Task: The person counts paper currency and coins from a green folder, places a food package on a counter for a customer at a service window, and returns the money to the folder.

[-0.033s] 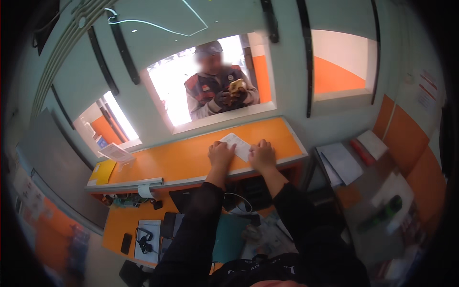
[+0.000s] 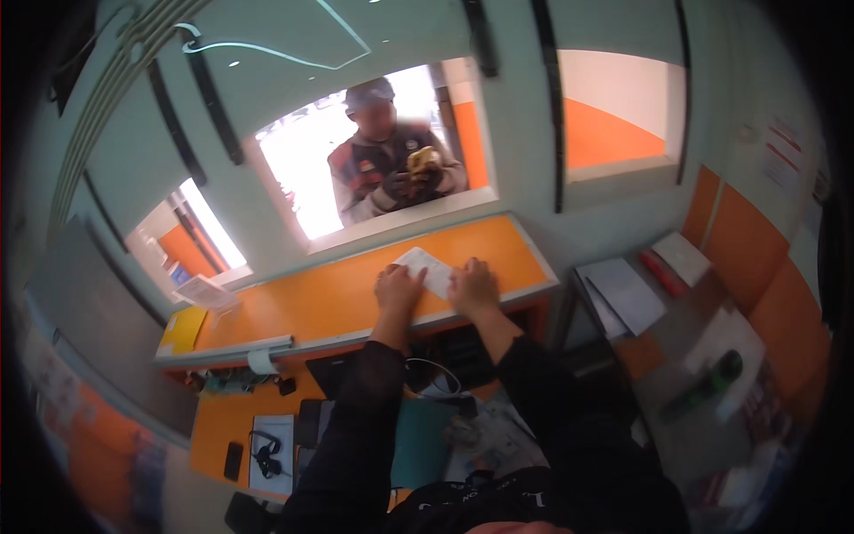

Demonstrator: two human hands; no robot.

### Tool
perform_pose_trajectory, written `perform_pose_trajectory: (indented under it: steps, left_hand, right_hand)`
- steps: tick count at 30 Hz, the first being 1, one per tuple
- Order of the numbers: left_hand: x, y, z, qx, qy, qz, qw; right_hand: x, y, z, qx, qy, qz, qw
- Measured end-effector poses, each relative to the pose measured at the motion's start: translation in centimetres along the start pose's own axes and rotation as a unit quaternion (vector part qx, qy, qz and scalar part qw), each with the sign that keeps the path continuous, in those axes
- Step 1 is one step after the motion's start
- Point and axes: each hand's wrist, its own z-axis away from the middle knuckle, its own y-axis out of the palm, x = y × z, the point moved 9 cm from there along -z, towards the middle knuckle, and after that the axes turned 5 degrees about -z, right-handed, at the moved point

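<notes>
On the orange counter point(image 2: 338, 303) lies a small white paper slip point(image 2: 431, 270) with faint print. My left hand point(image 2: 399, 288) holds its left edge, thumb over the paper and fingers curled. At the slip's right edge my right hand point(image 2: 473, 287) is closed on it with bent fingers. Both wrists extend over the counter's near edge. Beyond the window opening a person in a cap and dark vest holds a yellowish object point(image 2: 424, 160) in gloved hands; its kind is unclear.
A yellow envelope point(image 2: 184, 331) and a white sign stand point(image 2: 205, 292) are at the counter's left. Below sits a lower desk with a phone point(image 2: 233, 461) and a black strap point(image 2: 266, 456) on a clipboard. Folders and papers point(image 2: 623, 300) cover a table at right.
The whole view has shifted slightly, so the scene sits a little further left. My hands stay on the paper slip.
</notes>
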Motion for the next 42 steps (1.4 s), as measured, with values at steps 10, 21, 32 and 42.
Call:
perform_pose_trajectory:
  steps: [10, 21, 32, 42]
  left_hand:
    - [4.3, 4.5, 0.2, 0.187, 0.004, -0.13, 0.974]
    - [6.1, 7.0, -2.4, 0.175, 0.062, -0.09, 0.978]
    - [3.7, 7.1, -2.3, 0.209, 0.064, 0.002, 0.976]
    - [4.8, 7.0, -2.2, 0.191, 0.132, -0.03, 0.972]
  right_hand:
    - [0.6, -6.1, 16.7, 0.004, -0.213, -0.213, 0.954]
    - [-31.3, -49.9, 70.9, -0.385, 0.504, 0.059, 0.771]
    - [-40.7, -64.7, 70.3, -0.051, 0.423, 0.228, 0.876]
    - [-39.5, -64.6, 67.5, -0.053, 0.404, 0.161, 0.899]
